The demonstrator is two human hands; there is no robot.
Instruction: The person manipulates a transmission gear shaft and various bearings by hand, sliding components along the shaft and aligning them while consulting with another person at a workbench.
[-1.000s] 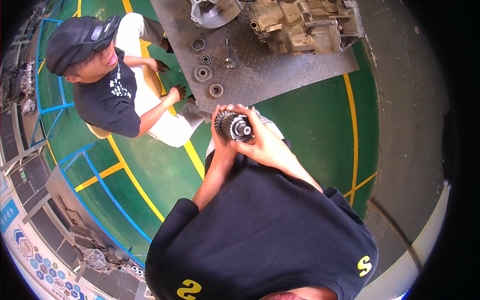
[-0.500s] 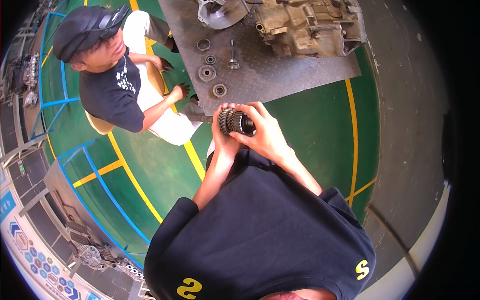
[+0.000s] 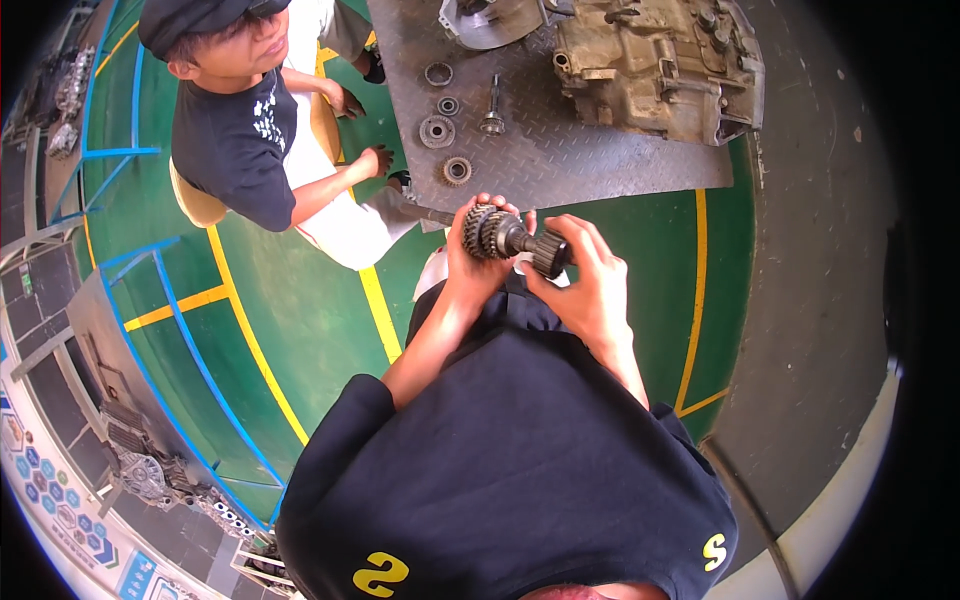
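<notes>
My left hand (image 3: 468, 278) is closed around a gear shaft (image 3: 488, 232), a stack of toothed gears on a rod, held over my lap just off the table's near edge. To the right, my right hand (image 3: 600, 290) grips a dark splined gear (image 3: 549, 255) between thumb and fingers. This gear sits at the shaft's right end, with a stretch of narrower rod showing between it and the stack. Whether it is still on the rod I cannot tell. Part of the stack is hidden by my left fingers.
On the metal table (image 3: 590, 165) lie several rings and gears, including a near gear (image 3: 457, 171), and a pinion shaft (image 3: 493, 115). Farther back are a large gearbox housing (image 3: 660, 75) and a metal casing (image 3: 490, 25). A seated co-worker (image 3: 235, 150) is close by on the left.
My right hand has moved right with the splined gear, away from the gear stack, baring the rod between them. My left hand keeps its hold. The view has shifted slightly.
</notes>
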